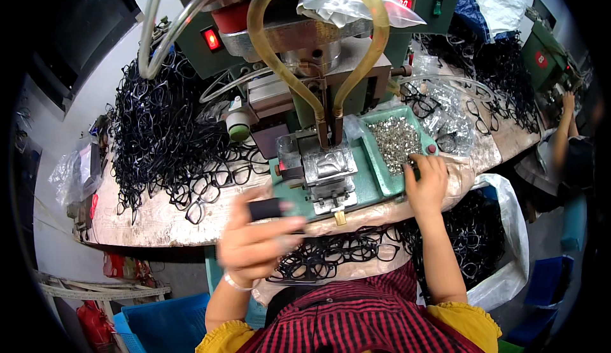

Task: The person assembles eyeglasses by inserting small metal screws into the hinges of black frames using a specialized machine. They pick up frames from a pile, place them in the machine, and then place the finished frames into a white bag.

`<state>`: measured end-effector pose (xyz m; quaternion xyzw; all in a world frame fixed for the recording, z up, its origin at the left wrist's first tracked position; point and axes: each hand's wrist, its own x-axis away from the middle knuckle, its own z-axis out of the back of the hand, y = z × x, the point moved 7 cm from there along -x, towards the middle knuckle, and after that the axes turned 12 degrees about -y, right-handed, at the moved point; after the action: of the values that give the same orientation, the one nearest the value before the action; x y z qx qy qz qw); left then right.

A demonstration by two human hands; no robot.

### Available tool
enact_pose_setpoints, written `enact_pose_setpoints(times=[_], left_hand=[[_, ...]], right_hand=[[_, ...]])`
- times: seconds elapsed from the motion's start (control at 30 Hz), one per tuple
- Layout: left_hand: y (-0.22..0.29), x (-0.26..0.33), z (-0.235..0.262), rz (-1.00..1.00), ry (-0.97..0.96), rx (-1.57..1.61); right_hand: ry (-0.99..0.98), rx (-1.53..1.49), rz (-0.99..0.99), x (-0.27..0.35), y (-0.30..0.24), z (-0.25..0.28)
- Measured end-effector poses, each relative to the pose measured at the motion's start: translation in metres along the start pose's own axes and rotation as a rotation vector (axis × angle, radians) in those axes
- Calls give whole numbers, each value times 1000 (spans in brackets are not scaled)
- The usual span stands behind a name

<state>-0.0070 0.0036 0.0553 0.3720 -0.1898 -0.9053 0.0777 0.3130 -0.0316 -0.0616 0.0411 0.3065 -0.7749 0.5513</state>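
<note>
My left hand (258, 241) is smeared by motion in front of the machine's near edge. A black band or sleeve (265, 210) shows on one of its fingers, and whether it grips anything is unclear. My right hand (428, 184) rests at the right rim of a green tray (375, 168), its thumb and forefinger apart. Small shiny metal pieces (394, 143) fill much of that tray. Between my hands, a metal fixture block (330, 162) sits on the green machine base, under two copper-coloured electrode tips (330, 130).
Dark eyeglass frames (165, 124) are heaped at the left, and more frames (331, 251) lie before me. A white sack (509, 225) of frames stands at right. A yellowish hose (254, 28) loops over the fixture. A blue crate (159, 321) sits lower left; another person's arm (563, 130) shows far right.
</note>
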Motion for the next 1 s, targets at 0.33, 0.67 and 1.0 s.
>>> enact_pose_setpoints(times=[0.33, 0.67, 1.0], left_hand=[[-10, -43, -34, -22, -240, -38], [17, 23, -48, 212, 72, -151], [-51, 26, 71, 472, 171, -806]], right_hand=[[-28, -179, 82, -39, -17, -9], [106, -279, 309, -58, -22, -16], [-70, -925, -160, -36, -15, -40]])
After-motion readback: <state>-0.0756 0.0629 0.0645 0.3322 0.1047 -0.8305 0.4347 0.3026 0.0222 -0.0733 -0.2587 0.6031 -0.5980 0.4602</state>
